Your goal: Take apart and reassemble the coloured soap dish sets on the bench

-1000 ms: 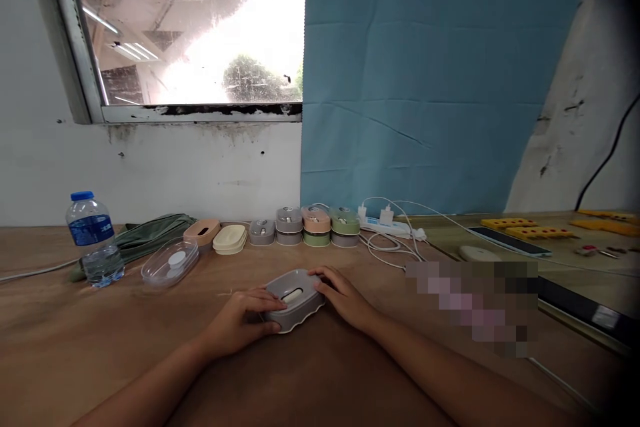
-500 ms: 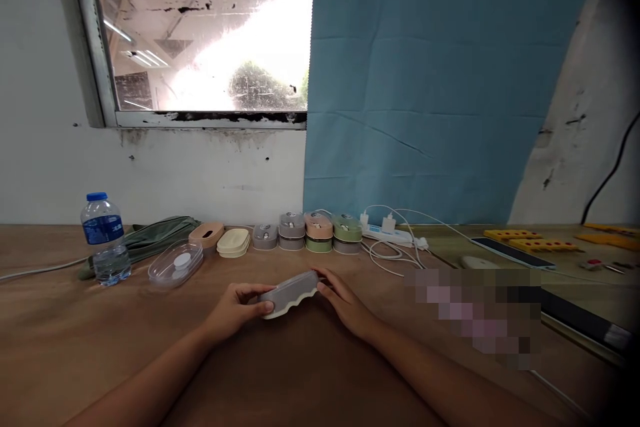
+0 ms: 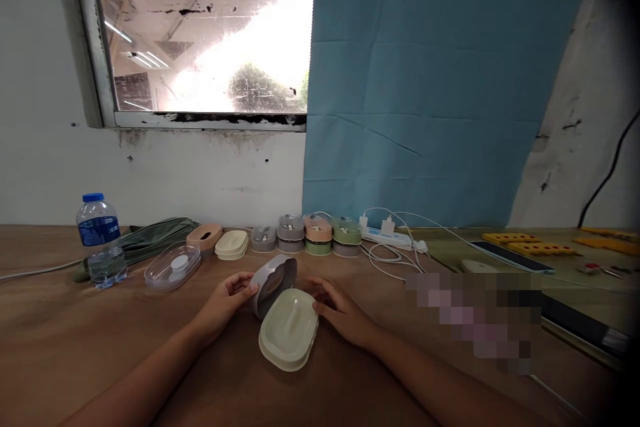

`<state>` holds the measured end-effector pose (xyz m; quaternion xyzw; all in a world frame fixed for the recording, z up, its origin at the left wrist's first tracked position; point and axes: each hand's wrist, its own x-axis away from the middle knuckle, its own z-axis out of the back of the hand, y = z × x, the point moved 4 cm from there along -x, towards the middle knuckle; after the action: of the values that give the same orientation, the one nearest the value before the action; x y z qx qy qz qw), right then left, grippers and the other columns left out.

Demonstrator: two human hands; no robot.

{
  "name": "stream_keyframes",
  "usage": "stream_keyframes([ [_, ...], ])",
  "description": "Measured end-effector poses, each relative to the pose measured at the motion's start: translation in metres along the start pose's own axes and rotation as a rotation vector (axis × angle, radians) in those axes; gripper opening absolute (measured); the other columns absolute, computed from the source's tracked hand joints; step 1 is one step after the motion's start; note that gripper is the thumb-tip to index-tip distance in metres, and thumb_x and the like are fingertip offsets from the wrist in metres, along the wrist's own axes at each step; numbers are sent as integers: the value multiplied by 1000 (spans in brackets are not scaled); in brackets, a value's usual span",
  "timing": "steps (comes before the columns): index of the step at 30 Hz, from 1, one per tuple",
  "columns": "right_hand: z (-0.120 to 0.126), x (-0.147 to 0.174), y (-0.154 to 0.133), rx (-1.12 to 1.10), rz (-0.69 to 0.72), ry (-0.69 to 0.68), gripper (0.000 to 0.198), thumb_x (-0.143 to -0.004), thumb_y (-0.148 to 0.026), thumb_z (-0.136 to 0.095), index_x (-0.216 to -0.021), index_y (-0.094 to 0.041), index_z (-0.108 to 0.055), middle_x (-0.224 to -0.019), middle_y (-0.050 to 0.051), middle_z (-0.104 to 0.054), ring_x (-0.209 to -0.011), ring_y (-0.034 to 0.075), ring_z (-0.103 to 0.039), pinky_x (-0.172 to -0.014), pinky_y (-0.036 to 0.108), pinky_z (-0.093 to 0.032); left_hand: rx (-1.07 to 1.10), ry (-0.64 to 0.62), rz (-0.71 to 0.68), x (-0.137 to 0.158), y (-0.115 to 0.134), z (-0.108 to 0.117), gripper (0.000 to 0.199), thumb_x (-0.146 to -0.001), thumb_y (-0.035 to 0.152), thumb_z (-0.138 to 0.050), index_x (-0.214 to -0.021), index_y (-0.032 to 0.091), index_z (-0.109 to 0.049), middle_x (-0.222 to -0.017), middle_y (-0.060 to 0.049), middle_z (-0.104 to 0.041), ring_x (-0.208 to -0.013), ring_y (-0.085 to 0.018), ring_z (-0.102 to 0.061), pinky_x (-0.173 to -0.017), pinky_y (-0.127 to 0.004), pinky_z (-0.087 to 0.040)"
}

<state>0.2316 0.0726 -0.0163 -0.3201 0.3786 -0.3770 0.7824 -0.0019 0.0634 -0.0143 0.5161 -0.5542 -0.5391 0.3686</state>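
Note:
My left hand [image 3: 235, 297] pinches the left side of a grey plastic cover [image 3: 261, 285], which is tipped on its side with its hollow inside partly facing me. In front of it, a cream oval plastic tray [image 3: 290, 327] with a raised rim is tilted toward me. My right hand [image 3: 343, 312] grips the tray's upper right edge, thumb on the rim, other fingers partly behind it. Cover and tray are separate pieces, overlapping in view; I cannot tell if they touch.
Behind stand a water bottle [image 3: 100, 240], a clear plastic tray [image 3: 173, 267], a peach cover [image 3: 204, 235], stacked cream pieces [image 3: 232, 245] and several small lidded boxes [image 3: 317, 233]. Right of them lie a power strip [image 3: 393, 237] with cables, a phone [image 3: 513, 257] and yellow parts [image 3: 543, 249].
The grey cover has turned up and moved apart from the cream tray, whose inside now faces me. My left hand keeps the cover; my right hand has the tray.

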Motion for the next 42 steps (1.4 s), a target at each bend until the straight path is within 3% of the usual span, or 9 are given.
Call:
stream_keyframes([
  [10, -1, 0, -9, 82, 22, -59, 34, -72, -15, -51, -105, -21, -51, -102, 4, -52, -89, 18, -50, -78, 32, -42, 81, 53, 26, -1, -1, 1, 39, -70, 35, -63, -104, 19, -52, -99, -6, -59, -83, -16, -58, -68, -26, -46],
  [15, -1, 0, -9, 88, 25, -58, 31, -71, -15, -51, -102, -20, -52, -100, 5, -52, -90, 18, -49, -79, 32, -42, 141, 179, 73, -5, -6, 9, 37, -70, 37, -63, -103, 21, -53, -98, -4, -60, -78, -14, -59, -64, -24, -47],
  [22, -2, 2, -10, 111, 26, -72, 30, -72, -16, -51, -101, -22, -52, -101, 4, -52, -88, 18, -49, -78, 31, -42, 256, 350, 129, -7, -9, 21, 21, -76, 23, -55, -97, 19, -53, -82, -2, -62, -58, -9, -59, -54, -21, -46],
  [31, -1, 2, -8, 133, 37, -83, 30, -73, -17, -50, -102, -22, -52, -102, 5, -51, -91, 19, -48, -80, 34, -41, 284, 372, 159, -8, -9, 24, 22, -74, 20, -57, -95, 19, -51, -79, -1, -61, -58, -10, -60, -59, -24, -49],
  [36, -2, 2, -7, 141, 55, -81, 29, -73, -17, -50, -102, -21, -52, -101, 5, -51, -91, 19, -48, -81, 34, -41, 147, 376, 107, -5, -3, 19, 32, -69, 22, -62, -98, 20, -48, -82, 0, -60, -60, -10, -58, -58, -23, -47],
  [42, -2, 1, -7, 149, 55, -86, 27, -74, -17, -49, -101, -22, -52, -101, 5, -50, -90, 18, -49, -79, 32, -42, -387, 232, -226, 7, 21, 1, 42, -65, 32, -65, -102, 21, -50, -100, -4, -57, -75, -16, -57, -66, -26, -45],
])
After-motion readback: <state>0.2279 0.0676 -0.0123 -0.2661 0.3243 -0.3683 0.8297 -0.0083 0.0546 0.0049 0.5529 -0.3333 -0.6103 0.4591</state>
